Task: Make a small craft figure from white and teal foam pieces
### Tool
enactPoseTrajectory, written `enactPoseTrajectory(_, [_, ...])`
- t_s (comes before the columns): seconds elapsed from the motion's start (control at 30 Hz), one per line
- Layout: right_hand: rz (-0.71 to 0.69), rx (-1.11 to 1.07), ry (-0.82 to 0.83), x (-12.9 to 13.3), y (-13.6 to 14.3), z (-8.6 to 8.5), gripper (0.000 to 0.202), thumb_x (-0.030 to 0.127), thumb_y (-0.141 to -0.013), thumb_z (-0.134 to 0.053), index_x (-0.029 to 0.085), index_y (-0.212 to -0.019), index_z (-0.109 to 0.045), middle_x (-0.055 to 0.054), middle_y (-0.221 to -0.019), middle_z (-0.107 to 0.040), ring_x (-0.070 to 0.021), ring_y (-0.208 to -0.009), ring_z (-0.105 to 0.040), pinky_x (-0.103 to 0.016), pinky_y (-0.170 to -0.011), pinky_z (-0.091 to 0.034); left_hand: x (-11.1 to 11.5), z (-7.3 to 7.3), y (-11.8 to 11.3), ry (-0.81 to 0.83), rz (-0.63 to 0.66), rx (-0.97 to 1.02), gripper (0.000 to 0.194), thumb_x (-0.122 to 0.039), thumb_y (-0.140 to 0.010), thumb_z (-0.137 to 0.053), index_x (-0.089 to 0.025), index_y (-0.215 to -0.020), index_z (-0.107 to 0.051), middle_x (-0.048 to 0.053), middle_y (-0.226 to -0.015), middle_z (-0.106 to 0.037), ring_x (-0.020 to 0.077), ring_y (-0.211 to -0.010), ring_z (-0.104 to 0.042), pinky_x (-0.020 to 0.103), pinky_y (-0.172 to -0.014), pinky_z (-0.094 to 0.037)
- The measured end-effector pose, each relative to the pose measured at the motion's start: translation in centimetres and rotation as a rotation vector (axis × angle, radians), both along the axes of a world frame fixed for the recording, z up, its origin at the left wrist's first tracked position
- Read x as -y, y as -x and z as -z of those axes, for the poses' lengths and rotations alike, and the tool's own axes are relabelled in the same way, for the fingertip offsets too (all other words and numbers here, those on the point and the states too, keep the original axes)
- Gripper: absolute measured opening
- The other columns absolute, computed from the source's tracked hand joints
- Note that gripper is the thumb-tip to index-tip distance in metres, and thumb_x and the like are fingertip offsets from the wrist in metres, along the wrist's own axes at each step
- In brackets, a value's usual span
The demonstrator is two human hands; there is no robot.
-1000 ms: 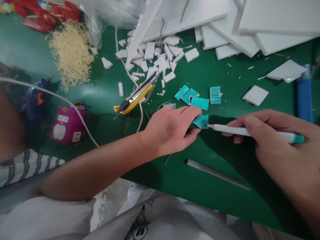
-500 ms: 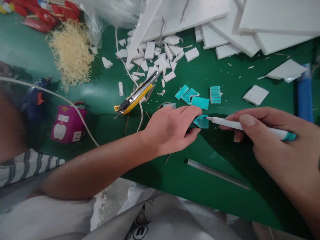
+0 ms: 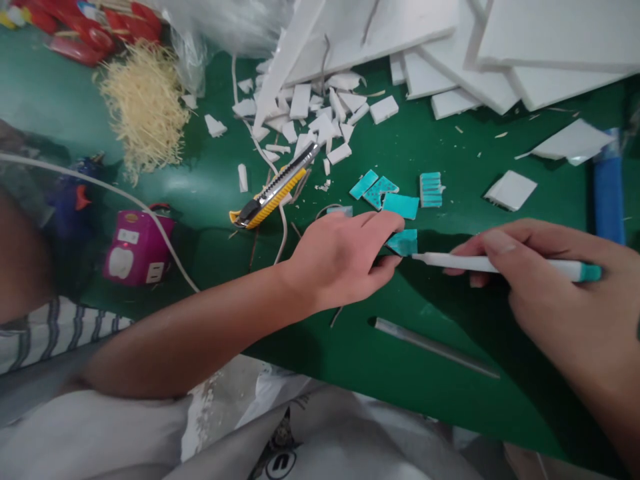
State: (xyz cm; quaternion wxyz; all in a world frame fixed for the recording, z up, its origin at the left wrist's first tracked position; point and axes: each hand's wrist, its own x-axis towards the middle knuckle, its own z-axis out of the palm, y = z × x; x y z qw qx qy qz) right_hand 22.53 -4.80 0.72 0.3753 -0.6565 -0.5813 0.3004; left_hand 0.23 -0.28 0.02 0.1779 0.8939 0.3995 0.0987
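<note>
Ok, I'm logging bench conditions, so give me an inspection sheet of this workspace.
Surface: green tabletop, white crumbs scattered.
Work items: white pen, tip at a corner of the teal piece; four more teal pieces lie nearby.
Clutter: white scraps, yellow cutter, straw-coloured pile.
Hands: left hand grips the teal piece; right hand holds the pen.
Cables: one white cable crosses in front of the magenta socket box; another runs under the cutter.
Surroundings: striped cloth at lower left.
</note>
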Motion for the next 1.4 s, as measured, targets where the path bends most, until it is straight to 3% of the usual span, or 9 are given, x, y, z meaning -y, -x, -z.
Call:
enactPoseTrajectory(0.23, [0.06, 0.06, 0.053, 0.09, 0.55, -0.81, 0.014, 0.035, -0.089, -0.069, 0.03, -0.081, -0.079, 0.003, -0.054, -0.063, -0.0117, -0.047, -0.055, -0.025, -0.042, -0.038, -0.03, 0.03, 0.02, -0.008, 0.004, 0.015, 0.021, -0.028, -0.093, -0.059, -0.019, -0.111, -0.065, -0.005, -0.065, -0.06, 0.0164, -0.06, -0.059, 0.03, -0.069, -0.043])
enactPoseTrajectory(0.43, [0.005, 0.006, 0.006, -0.04, 0.17, -0.33, 0.023, 0.033, -0.088, -0.068, 0.029, -0.068, -0.078, 0.002, -0.054, -0.066, -0.0126, -0.046, -0.057, -0.025, -0.041, -0.041, -0.01, 0.05, 0.04, -0.015, 0.008, 0.025, 0.021, -0.027, -0.093, -0.059, -0.019, -0.111, -0.065, -0.005, -0.066, -0.06, 0.0163, -0.06, -0.059, 0.03, -0.07, -0.044])
enactPoseTrajectory(0.6, [0.004, 0.021, -0.022, -0.02, 0.09, -0.06, 0.014, 0.033, -0.087, -0.07, 0.031, -0.077, -0.08, 0.004, -0.051, -0.062, -0.0103, -0.04, -0.049, -0.024, -0.036, -0.031, -0.02, -0.04, 0.01, 0.005, -0.001, 0.005, 0.022, -0.029, -0.093, -0.058, -0.02, -0.112, -0.064, -0.004, -0.067, -0.062, 0.0165, -0.062, -0.061, 0.03, -0.071, -0.045])
enactPoseTrajectory(0.8, [0.001, -0.022, -0.009, 0.07, 0.03, -0.18, 0.022, 0.026, -0.087, -0.067, 0.029, -0.068, -0.078, 0.003, -0.054, -0.066, -0.0117, -0.045, -0.056, -0.024, -0.039, -0.038, 0.0, 0.01, 0.03, -0.009, 0.003, 0.01, 0.021, -0.028, -0.093, -0.059, -0.02, -0.112, -0.064, -0.005, -0.067, -0.061, 0.0162, -0.062, -0.061, 0.029, -0.071, -0.045])
enactPoseTrajectory(0.97, [0.004, -0.004, -0.005, 0.02, -0.05, -0.11, 0.017, 0.034, -0.089, -0.068, 0.03, -0.077, -0.079, 0.004, -0.053, -0.063, -0.0105, -0.044, -0.052, -0.023, -0.038, -0.034, 0.02, 0.06, -0.06, -0.003, -0.002, 0.008, 0.02, -0.028, -0.093, -0.06, -0.02, -0.11, -0.065, -0.005, -0.066, -0.059, 0.0159, -0.061, -0.06, 0.03, -0.071, -0.044])
enactPoseTrajectory(1.13, [-0.027, -0.042, -0.026, 0.12, -0.01, -0.01, 0.024, 0.026, -0.088, -0.067, 0.03, -0.066, -0.077, 0.004, -0.054, -0.065, -0.0106, -0.044, -0.054, -0.023, -0.038, -0.037, 0.09, 0.05, -0.01, -0.025, 0.003, 0.014, 0.02, -0.027, -0.093, -0.06, -0.02, -0.111, -0.064, -0.005, -0.066, -0.059, 0.0157, -0.061, -0.059, 0.029, -0.07, -0.044])
enactPoseTrajectory(1.3, [0.015, -0.035, 0.004, 0.16, 0.21, -0.24, 0.02, 0.034, -0.091, -0.066, 0.03, -0.075, -0.078, 0.003, -0.056, -0.064, -0.0109, -0.048, -0.057, -0.024, -0.044, -0.043, 0.05, 0.03, -0.03, -0.007, 0.002, -0.003, 0.021, -0.029, -0.093, -0.059, -0.02, -0.111, -0.064, -0.005, -0.066, -0.06, 0.0161, -0.061, -0.06, 0.03, -0.07, -0.044])
enactPoseTrajectory(1.4, [0.002, -0.016, -0.017, 0.09, 0.15, -0.15, 0.019, 0.04, -0.092, -0.068, 0.03, -0.081, -0.079, 0.003, -0.055, -0.063, -0.0107, -0.047, -0.054, -0.024, -0.041, -0.037, -0.02, 0.02, -0.07, -0.005, 0.0, -0.007, 0.021, -0.029, -0.093, -0.059, -0.02, -0.111, -0.064, -0.005, -0.067, -0.061, 0.016, -0.061, -0.06, 0.029, -0.069, -0.043])
